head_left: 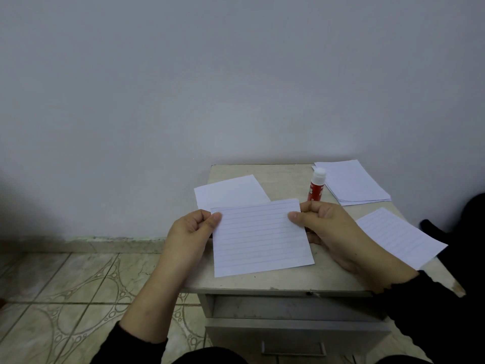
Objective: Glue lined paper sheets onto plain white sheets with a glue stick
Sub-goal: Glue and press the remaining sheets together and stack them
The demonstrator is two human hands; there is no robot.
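both hands, my left (189,227) and right (325,219), pinch the lined sheet's (262,240) top corners; i judge it light, floppy.

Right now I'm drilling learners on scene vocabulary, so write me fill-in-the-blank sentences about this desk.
1. Both the left hand and right hand pinch one white ____ paper sheet.
2. The red glue stick with its white cap stands ____.
3. The plain white sheet lies ____ the held sheet.

Missing: lined; upright; behind
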